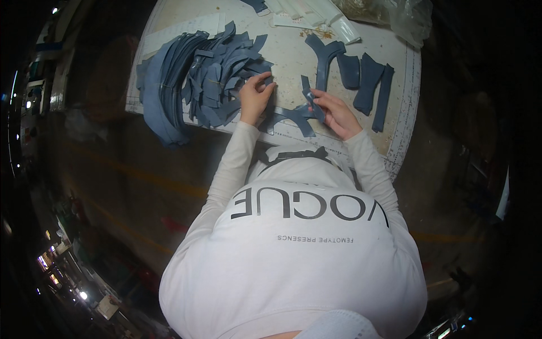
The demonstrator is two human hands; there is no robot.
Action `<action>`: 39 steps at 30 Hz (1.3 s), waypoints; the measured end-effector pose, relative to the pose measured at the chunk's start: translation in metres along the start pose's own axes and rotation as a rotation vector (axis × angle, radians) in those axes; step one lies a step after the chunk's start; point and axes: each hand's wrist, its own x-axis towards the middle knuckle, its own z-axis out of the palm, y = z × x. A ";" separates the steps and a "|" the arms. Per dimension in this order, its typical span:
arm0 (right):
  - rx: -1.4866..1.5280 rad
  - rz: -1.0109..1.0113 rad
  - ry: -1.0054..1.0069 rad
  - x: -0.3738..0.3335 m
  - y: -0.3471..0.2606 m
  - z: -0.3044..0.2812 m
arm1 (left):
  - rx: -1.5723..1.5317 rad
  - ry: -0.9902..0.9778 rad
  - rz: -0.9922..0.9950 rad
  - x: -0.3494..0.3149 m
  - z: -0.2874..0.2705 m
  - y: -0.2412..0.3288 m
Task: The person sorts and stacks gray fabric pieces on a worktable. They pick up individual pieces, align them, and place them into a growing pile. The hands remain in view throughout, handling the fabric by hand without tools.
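Note:
My right hand (337, 113) pinches a small blue leather-like strip (307, 89) between thumb and fingers. Below that strip lies a forked blue piece (294, 114) near the front table edge. My left hand (255, 100) is at the right side of a heap of small cut blue pieces (212, 79); its thumb and index finger are curved and apart, with a blue piece close behind them. Whether it touches that piece is hard to make out. Beyond my right hand stands a Y-shaped stack of blue pieces (323, 59).
A tied bundle of long curved blue strips (164, 90) overhangs the front edge at left. More stacks of blue pieces (370, 79) lie at right on the pale table (403, 93). White strips (316, 14) and a clear plastic bag (409, 22) are at the back.

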 end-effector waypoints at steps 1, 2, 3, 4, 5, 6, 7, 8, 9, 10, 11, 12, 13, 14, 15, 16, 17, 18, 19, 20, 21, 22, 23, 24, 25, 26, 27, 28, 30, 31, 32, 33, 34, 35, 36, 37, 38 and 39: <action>0.027 0.039 0.016 -0.010 0.009 -0.003 | 0.014 0.014 -0.013 0.002 0.002 0.000; -0.063 0.036 0.029 -0.018 0.015 -0.007 | 0.027 0.027 -0.026 0.004 0.005 0.000; -0.156 0.042 0.060 -0.027 0.022 -0.010 | 0.036 0.037 -0.043 0.005 0.006 0.001; -0.250 0.048 0.091 -0.031 0.025 -0.012 | 0.002 0.048 -0.047 0.007 0.007 0.002; -0.339 -0.057 0.114 -0.033 0.026 -0.015 | -0.036 0.056 -0.054 0.009 0.005 0.004; -0.529 -0.183 0.178 -0.033 0.023 -0.018 | -0.073 0.064 -0.061 0.011 0.004 0.007; -0.718 -0.310 0.243 -0.030 0.018 -0.020 | -0.171 0.038 -0.069 0.014 0.003 0.009; -0.913 -0.407 0.329 -0.026 0.013 -0.022 | -0.175 -0.002 -0.098 0.017 0.001 0.012; -0.914 -0.501 0.344 -0.020 0.007 -0.022 | -0.178 -0.042 -0.127 0.020 -0.002 0.014; -1.102 -0.588 0.353 -0.012 0.001 -0.021 | -0.186 -0.078 -0.140 0.023 -0.003 0.016; -1.285 -0.699 0.346 -0.001 -0.007 -0.019 | -0.177 -0.101 -0.136 0.026 -0.002 0.017; -1.468 -0.812 0.338 0.009 -0.013 -0.017 | -0.152 -0.138 -0.151 0.028 -0.002 0.018; -1.556 -0.842 0.329 0.019 -0.016 -0.012 | -0.124 -0.173 -0.170 0.031 0.000 0.019; -1.646 -0.871 0.319 0.030 -0.017 -0.006 | -0.102 -0.206 -0.175 0.034 0.002 0.018; -1.722 -0.925 0.302 0.041 -0.018 -0.001 | -0.199 -0.235 -0.197 0.037 0.005 0.017; -1.812 -0.834 0.297 0.051 -0.019 0.004 | -0.303 -0.261 -0.203 0.040 0.009 0.016; -1.888 -0.765 0.284 0.060 -0.019 0.008 | -0.408 -0.291 -0.215 0.041 0.011 0.014; -1.962 -0.695 0.271 0.067 -0.018 0.010 | -0.406 -0.294 -0.224 0.043 0.012 0.012; -1.995 -0.676 0.239 0.072 -0.019 0.011 | -0.406 -0.300 -0.237 0.045 0.013 0.010; -1.997 -0.668 0.226 0.074 -0.018 0.012 | -0.406 -0.305 -0.253 0.046 0.014 0.009; -1.998 -0.671 0.216 0.075 -0.017 0.012 | -0.404 -0.322 -0.241 0.046 0.015 0.008; -2.009 -0.655 0.207 0.075 -0.017 0.012 | -0.402 -0.340 -0.231 0.046 0.015 0.007; -1.926 -0.680 0.160 0.073 -0.017 0.011 | -0.401 -0.357 -0.221 0.046 0.017 0.007; -1.852 -0.688 0.117 0.070 -0.017 0.012 | -0.400 -0.358 -0.223 0.045 0.018 0.008; -1.789 -0.661 0.071 0.067 -0.018 0.012 | -0.399 -0.357 -0.224 0.044 0.020 0.009; -1.546 -0.647 0.009 0.065 -0.021 0.013 | -0.398 -0.357 -0.225 0.044 0.021 0.012; -1.312 -0.593 -0.053 0.062 -0.023 0.013 | -0.410 -0.362 -0.232 0.042 0.022 0.014; -1.054 -0.564 -0.125 0.058 -0.026 0.013 | -0.421 -0.369 -0.239 0.041 0.023 0.017; -0.778 -0.647 -0.124 0.058 -0.028 0.020 | -0.426 -0.390 -0.262 0.039 0.024 0.023; -0.677 -0.584 -0.115 0.058 -0.030 0.022 | -0.419 -0.404 -0.276 0.038 0.025 0.026; -0.575 -0.523 -0.107 0.057 -0.032 0.023 | -0.396 -0.404 -0.311 0.037 0.026 0.029; -0.527 -0.587 -0.074 0.058 -0.033 0.025 | -0.464 -0.465 -0.266 0.036 0.028 0.033; -0.501 -0.602 -0.044 0.058 -0.034 0.026 | -0.477 -0.465 -0.266 0.034 0.030 0.037; -0.477 -0.612 -0.007 0.058 -0.035 0.027 | -0.490 -0.464 -0.266 0.030 0.032 0.040; -0.453 -0.623 0.029 0.058 -0.036 0.027 | -0.513 -0.470 -0.254 0.027 0.034 0.044; -0.467 -0.637 0.056 0.058 -0.037 0.027 | -0.531 -0.440 -0.275 0.025 0.036 0.047; -0.481 -0.650 0.083 0.058 -0.038 0.027 | -0.534 -0.447 -0.278 0.023 0.037 0.049; -0.496 -0.659 0.114 0.057 -0.038 0.027 | -0.543 -0.458 -0.285 0.021 0.037 0.051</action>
